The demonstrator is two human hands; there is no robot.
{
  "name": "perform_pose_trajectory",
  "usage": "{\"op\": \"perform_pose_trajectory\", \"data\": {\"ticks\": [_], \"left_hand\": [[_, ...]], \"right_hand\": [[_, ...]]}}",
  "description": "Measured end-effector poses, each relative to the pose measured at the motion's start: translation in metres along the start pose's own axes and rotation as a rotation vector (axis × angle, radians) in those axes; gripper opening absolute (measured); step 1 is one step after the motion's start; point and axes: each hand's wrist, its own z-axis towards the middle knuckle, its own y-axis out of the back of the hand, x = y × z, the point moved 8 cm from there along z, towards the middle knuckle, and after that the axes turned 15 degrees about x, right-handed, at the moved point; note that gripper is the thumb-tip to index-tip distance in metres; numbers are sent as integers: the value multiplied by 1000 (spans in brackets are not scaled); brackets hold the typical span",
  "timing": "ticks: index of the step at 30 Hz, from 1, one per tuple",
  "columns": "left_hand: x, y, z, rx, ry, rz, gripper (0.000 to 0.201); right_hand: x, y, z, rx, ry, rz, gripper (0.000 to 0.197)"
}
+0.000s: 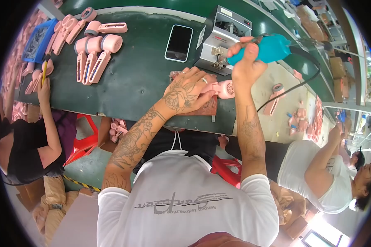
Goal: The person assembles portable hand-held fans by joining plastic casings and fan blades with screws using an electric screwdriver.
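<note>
My left hand (187,90) presses over a pink handheld fan (226,89), its fingers curled round the handle. The fan's round grilled head sticks out to the right of the fingers. Under it lies a reddish pad (206,108) at the near edge of the green table. My right hand (248,61) grips a teal electric screwdriver (274,48) with a dark cord. The screwdriver's tip points left, at the front of a grey metal screw feeder (220,41); whether it touches cannot be made out. Most of the fan's handle is hidden by my left hand.
A phone (179,43) lies left of the feeder. Several pink fans (97,57) lie on the green table (140,53), beside a blue bin (46,31). Another pink fan (273,99) rests on the pale surface at right. Co-workers sit on both sides.
</note>
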Motion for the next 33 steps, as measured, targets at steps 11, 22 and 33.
{"op": "perform_pose_trajectory", "data": {"ticks": [11,22,33], "left_hand": [[6,-6,-2,46,29,-6,34],[4,-3,0,-23,14,-31,32],[0,2,3,-9,-35,-80,26]], "right_hand": [[-5,-5,-15,94,-159,17,43],[6,11,-61,70,-174,134,41],[6,14,-63,66,-144,181,59]]}}
